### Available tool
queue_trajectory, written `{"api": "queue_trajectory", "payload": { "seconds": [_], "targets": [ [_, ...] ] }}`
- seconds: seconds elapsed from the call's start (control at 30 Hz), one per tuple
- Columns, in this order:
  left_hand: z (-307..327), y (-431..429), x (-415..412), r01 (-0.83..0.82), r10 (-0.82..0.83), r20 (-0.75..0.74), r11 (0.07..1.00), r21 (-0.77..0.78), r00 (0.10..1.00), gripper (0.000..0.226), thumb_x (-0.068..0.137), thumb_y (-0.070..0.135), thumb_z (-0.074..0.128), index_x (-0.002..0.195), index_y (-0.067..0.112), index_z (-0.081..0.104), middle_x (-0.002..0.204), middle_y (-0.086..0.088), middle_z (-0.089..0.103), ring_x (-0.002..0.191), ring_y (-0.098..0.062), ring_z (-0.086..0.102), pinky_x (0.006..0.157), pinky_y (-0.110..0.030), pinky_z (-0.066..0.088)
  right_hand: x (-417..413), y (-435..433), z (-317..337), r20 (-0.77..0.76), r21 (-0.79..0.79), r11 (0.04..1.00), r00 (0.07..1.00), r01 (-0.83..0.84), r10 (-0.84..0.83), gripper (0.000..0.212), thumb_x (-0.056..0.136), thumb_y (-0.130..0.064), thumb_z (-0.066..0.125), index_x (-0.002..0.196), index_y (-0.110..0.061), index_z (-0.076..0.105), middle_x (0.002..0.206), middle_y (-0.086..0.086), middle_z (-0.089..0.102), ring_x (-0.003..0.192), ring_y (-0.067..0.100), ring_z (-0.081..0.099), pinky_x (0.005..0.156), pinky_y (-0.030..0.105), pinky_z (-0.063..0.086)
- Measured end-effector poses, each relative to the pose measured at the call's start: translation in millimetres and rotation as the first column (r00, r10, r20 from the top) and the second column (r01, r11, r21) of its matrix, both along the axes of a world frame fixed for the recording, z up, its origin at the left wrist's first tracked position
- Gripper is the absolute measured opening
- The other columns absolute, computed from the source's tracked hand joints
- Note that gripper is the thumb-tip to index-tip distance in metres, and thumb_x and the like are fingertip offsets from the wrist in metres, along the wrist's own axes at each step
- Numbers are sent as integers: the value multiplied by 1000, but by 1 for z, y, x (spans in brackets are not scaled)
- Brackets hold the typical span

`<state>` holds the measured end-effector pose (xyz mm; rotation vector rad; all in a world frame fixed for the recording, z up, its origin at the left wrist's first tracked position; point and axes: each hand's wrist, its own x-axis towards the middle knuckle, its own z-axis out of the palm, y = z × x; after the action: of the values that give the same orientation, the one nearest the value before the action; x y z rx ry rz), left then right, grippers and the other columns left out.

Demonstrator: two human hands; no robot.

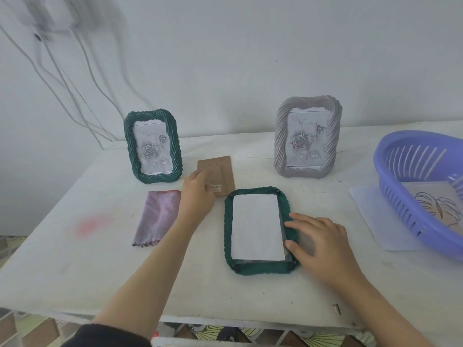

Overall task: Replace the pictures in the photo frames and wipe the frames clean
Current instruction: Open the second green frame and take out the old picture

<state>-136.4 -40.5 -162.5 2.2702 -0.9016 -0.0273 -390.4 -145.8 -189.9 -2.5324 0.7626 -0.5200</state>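
one green frame (pixel 260 267) face-down, long axis front-to-back

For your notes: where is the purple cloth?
Head view: the purple cloth lies left of the left hand, before the upright green frame.

Face-down green frame (pixel 260 267) ridged, matt; brown backing board (pixel 221 171) cardboard; basket (pixel 400 196) glossy plastic; cloth (pixel 157 216) soft.

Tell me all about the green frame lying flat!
The flat frame is dark green with a twisted, rope-like rim, probably plastic. It lies face down on the white table, its back open, with a white sheet in the opening and small dark clips at the corners. The right hand rests its fingers on the right rim.
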Motion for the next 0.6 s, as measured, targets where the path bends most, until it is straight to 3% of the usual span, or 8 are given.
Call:
{"api": "queue_trajectory", "payload": {
  "seconds": [0.07, 0.2, 0.33, 0.47, 0.6],
  "targets": [
    [4, 12, -21, 145, -151, -95, 987, -66, 984, 38, 89, 12, 54, 127, 16, 53, 127, 1, 54, 103, -8, 53, 91, -26, 40, 2, 2, 1, 28, 17, 1000, 1000, 4, -5, 40, 75, -48, 50, 112, -38, 61, 122, -32, 44, 104, -1, 41, 87, 21, 18],
    [-2, 42, -60, 352, -354, -118, 935, -34, 928, 54, 73, 40, 68, 123, 42, 50, 136, 15, 47, 131, 1, 29, 111, -28, 22, 5, 5, 5, 114, 0, 1000, 994, 9, -8, 34, 75, -37, 54, 108, -32, 64, 114, -20, 60, 96, 4, 44, 83, 26, 26],
    [-11, 54, -80, 336, -334, -40, 930, 150, 942, 62, 78, 49, 63, 134, 41, 38, 148, 15, 29, 140, -3, 8, 114, -25, -3, 11, 7, 10, 99, -20, 1000, 995, 10, -8, 35, 77, -37, 52, 108, -28, 65, 108, -16, 65, 92, 10, 49, 80, 27, 28],
    [-18, 56, -88, 280, -282, -17, 941, 191, 959, 66, 81, 54, 58, 139, 40, 29, 153, 14, 19, 143, -7, 2, 113, -25, -5, 18, 9, 12, 63, -32, 999, 998, 20, -18, 38, 78, -43, 53, 111, -27, 63, 104, -14, 66, 93, 17, 52, 79, 27, 30],
    [-21, 55, -89, 264, -264, -30, 940, 218, 964, 73, 76, 62, 57, 140, 40, 28, 153, 15, 16, 143, -9, 0, 112, -27, -5, 25, 13, 18, 48, 38, 998, 998, 39, -41, 39, 79, -42, 65, 115, -30, 59, 97, -13, 63, 91, 14, 49, 81, 28, 32]
  ]
}}
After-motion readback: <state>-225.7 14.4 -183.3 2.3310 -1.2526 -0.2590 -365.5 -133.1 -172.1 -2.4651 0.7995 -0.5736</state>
